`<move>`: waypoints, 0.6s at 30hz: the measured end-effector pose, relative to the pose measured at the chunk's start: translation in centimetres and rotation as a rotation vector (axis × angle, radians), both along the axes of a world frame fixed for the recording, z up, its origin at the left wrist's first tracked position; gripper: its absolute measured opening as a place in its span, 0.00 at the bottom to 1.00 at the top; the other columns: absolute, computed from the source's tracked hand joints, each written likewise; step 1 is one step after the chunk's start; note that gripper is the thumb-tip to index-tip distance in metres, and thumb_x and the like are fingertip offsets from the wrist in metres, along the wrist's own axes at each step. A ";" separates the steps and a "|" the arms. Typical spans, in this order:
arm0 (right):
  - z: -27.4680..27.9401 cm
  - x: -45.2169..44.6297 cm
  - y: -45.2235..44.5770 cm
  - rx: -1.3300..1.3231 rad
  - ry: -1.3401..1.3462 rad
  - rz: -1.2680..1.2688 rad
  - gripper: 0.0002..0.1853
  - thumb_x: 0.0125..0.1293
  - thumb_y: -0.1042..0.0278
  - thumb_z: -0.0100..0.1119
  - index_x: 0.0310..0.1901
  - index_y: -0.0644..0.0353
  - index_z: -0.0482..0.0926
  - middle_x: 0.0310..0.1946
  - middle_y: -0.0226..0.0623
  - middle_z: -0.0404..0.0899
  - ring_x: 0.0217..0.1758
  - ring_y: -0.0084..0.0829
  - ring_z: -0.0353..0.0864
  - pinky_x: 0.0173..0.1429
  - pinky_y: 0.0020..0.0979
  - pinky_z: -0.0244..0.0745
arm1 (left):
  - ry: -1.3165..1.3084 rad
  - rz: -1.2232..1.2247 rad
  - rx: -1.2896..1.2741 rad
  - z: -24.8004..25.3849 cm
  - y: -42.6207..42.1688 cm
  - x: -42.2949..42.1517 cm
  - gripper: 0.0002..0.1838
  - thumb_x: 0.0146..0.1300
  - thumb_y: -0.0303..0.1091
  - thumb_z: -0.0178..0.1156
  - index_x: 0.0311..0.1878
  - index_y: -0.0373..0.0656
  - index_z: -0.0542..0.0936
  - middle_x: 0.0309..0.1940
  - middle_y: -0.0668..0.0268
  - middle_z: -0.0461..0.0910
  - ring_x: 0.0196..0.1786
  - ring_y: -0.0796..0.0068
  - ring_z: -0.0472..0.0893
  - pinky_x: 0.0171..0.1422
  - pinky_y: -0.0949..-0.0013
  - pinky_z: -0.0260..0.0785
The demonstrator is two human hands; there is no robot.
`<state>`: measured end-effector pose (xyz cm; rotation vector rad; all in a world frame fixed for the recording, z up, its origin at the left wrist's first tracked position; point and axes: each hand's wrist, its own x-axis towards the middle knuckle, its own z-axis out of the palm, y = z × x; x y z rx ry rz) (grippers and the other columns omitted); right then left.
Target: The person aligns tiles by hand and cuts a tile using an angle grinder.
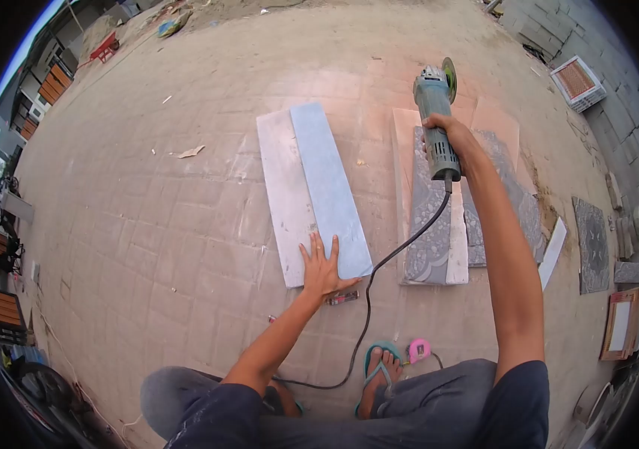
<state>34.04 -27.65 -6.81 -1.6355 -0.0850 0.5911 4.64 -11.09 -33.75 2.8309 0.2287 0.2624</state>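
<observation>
My right hand (450, 138) is wrapped round the body of an angle grinder (433, 101), held out over the stacked tiles on the right. Its cutting disc (449, 78) points away from me, and a black cord (409, 243) trails from its rear end back toward my feet. With fingers spread, my left hand (324, 266) presses on the near end of a light blue tile strip (330, 187) and a pale whitish strip (283, 187) lying beside it. A small red and dark packet (343, 298) lies on the ground just below that hand.
Grey patterned tiles (431, 217) lie stacked on the right. A pink tape measure (419, 349) rests near my sandalled foot (381, 374). Along the right wall stand a tile box (579, 84), a dark tile (592, 245) and framed pieces (620, 323). A red wheelbarrow (105, 48) stands far left.
</observation>
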 end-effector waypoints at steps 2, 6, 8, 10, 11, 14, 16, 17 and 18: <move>-0.1 -0.1 0.0 0.002 -0.022 -0.008 0.19 0.53 0.60 0.66 0.41 0.65 0.75 0.28 0.39 0.79 0.23 0.31 0.80 0.26 0.32 0.77 | -0.025 0.016 -0.006 -0.3 0.1 0.5 0.72 0.39 0.78 0.65 0.78 0.38 0.50 0.71 0.23 0.47 0.77 0.26 0.44 0.70 0.19 0.33; 0.0 -0.7 0.2 -0.004 -0.034 -0.007 0.19 0.54 0.60 0.65 0.40 0.65 0.76 0.27 0.39 0.79 0.22 0.30 0.80 0.26 0.32 0.77 | -0.064 0.011 -0.042 -0.7 1.1 1.8 0.71 0.38 0.74 0.69 0.78 0.37 0.51 0.72 0.23 0.45 0.78 0.28 0.43 0.73 0.24 0.33; 0.3 -0.8 0.3 -0.026 -0.042 -0.018 0.18 0.54 0.59 0.65 0.39 0.66 0.76 0.26 0.39 0.79 0.21 0.29 0.80 0.26 0.31 0.77 | -0.071 -0.002 -0.044 -0.4 1.6 2.0 0.71 0.39 0.75 0.69 0.78 0.37 0.51 0.72 0.24 0.46 0.78 0.29 0.44 0.74 0.25 0.33; 0.0 -0.5 0.1 -0.040 -0.045 0.004 0.20 0.54 0.58 0.64 0.41 0.67 0.75 0.28 0.40 0.80 0.22 0.30 0.81 0.27 0.32 0.79 | -0.017 -0.004 -0.013 0.3 1.9 1.7 0.69 0.41 0.76 0.66 0.76 0.34 0.54 0.72 0.26 0.49 0.78 0.31 0.46 0.75 0.28 0.34; 0.1 -0.4 0.1 -0.049 -0.045 0.024 0.22 0.55 0.57 0.63 0.42 0.68 0.74 0.29 0.41 0.80 0.23 0.31 0.82 0.27 0.32 0.81 | -0.018 -0.006 -0.015 0.1 1.9 1.7 0.69 0.41 0.76 0.66 0.76 0.34 0.54 0.72 0.26 0.49 0.78 0.31 0.46 0.75 0.28 0.34; -0.1 -0.3 0.1 -0.049 -0.062 0.002 0.21 0.55 0.57 0.63 0.42 0.68 0.74 0.30 0.41 0.80 0.23 0.31 0.82 0.27 0.32 0.80 | -0.068 0.009 -0.044 -0.7 1.3 1.5 0.69 0.42 0.76 0.65 0.77 0.35 0.53 0.73 0.27 0.48 0.78 0.32 0.45 0.76 0.28 0.34; 0.4 -0.8 0.5 -0.042 -0.042 -0.009 0.20 0.55 0.58 0.65 0.41 0.67 0.75 0.29 0.40 0.80 0.23 0.30 0.81 0.27 0.32 0.80 | -0.142 0.021 -0.024 -1.1 1.0 1.6 0.70 0.42 0.76 0.65 0.78 0.34 0.50 0.74 0.28 0.46 0.79 0.33 0.43 0.76 0.29 0.33; 0.6 -0.9 0.5 -0.029 -0.038 -0.015 0.19 0.54 0.60 0.66 0.40 0.65 0.76 0.28 0.39 0.80 0.23 0.30 0.81 0.27 0.31 0.79 | -0.130 0.006 -0.032 -1.1 0.9 1.6 0.70 0.42 0.76 0.65 0.78 0.34 0.50 0.74 0.28 0.46 0.79 0.33 0.43 0.76 0.29 0.33; 0.5 -0.9 0.5 -0.038 -0.027 -0.031 0.19 0.54 0.60 0.66 0.40 0.65 0.76 0.28 0.39 0.80 0.23 0.30 0.81 0.27 0.31 0.79 | -0.092 0.011 -0.036 -0.8 1.0 1.7 0.70 0.42 0.75 0.66 0.78 0.34 0.48 0.74 0.28 0.45 0.79 0.33 0.43 0.76 0.29 0.33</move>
